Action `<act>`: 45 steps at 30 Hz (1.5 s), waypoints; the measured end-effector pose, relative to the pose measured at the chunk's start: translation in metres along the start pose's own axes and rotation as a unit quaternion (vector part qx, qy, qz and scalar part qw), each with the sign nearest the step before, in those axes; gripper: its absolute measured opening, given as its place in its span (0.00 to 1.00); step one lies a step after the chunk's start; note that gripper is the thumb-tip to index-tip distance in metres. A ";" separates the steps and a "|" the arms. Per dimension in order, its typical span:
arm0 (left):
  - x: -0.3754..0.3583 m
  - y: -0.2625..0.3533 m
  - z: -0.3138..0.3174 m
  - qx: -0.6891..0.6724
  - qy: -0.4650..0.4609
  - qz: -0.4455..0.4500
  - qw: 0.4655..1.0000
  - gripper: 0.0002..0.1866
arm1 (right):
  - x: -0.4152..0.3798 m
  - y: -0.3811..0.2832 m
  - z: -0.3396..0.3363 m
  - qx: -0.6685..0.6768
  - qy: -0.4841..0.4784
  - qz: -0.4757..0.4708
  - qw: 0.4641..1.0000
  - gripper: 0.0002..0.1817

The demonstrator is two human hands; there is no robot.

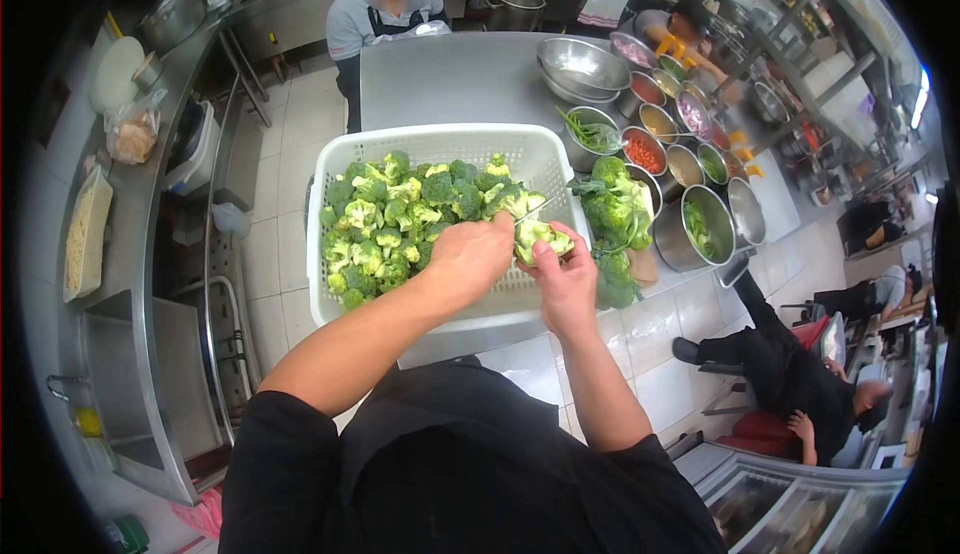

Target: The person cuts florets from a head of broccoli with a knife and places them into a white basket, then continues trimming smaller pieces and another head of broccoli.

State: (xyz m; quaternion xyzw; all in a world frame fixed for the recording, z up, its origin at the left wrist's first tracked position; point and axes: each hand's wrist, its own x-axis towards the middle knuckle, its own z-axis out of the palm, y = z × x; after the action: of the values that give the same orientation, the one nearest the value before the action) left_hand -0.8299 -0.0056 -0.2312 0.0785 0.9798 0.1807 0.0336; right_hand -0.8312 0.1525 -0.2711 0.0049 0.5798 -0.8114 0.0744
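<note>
My left hand [472,259] is closed around the handle of a small knife, whose thin blade [532,211] points to the right over the basket. The handle itself is hidden in my fingers. In my right hand [565,279] is a cut broccoli head [543,242], its pale stalk side showing close beside the blade. Below both hands stands a white plastic basket [335,139] with many cut broccoli florets [385,214] heaped in its left and middle parts. Just right of the basket lie whole broccoli heads [615,209].
Steel bowls with chopped vegetables, such as a pot of green pieces [697,229], crowd the right side of the steel table [450,69]. A co-worker [385,9] stands across it, another person at the far right. A seated person [800,389] is at lower right. A sink [150,364] is at left.
</note>
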 end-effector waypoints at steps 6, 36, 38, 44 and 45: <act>0.025 -0.037 -0.015 0.018 -0.180 0.030 0.983 0.14 | 0.004 -0.002 0.000 -0.075 -0.024 0.030 0.996 0.26; -0.011 -0.014 -0.028 -0.563 0.019 -0.073 0.823 0.28 | 0.002 -0.005 0.009 0.168 -0.146 0.116 0.968 0.31; -0.008 -0.033 -0.021 -0.437 0.088 0.004 0.895 0.26 | 0.009 -0.026 -0.009 0.185 -0.198 0.154 0.950 0.35; -0.019 -0.050 -0.052 -0.214 0.031 0.140 0.966 0.30 | 0.040 -0.055 -0.017 -0.089 -0.256 0.205 0.941 0.42; -0.019 -0.053 -0.052 -0.191 0.035 0.160 0.968 0.30 | 0.041 -0.056 -0.015 -0.161 -0.258 0.195 0.932 0.41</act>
State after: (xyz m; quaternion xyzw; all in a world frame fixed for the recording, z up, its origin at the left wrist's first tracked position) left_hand -0.8236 -0.0754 -0.2009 0.2202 0.9024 0.3699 -0.0160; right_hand -0.8797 0.1796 -0.2271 -0.1031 0.6511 -0.6500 0.3781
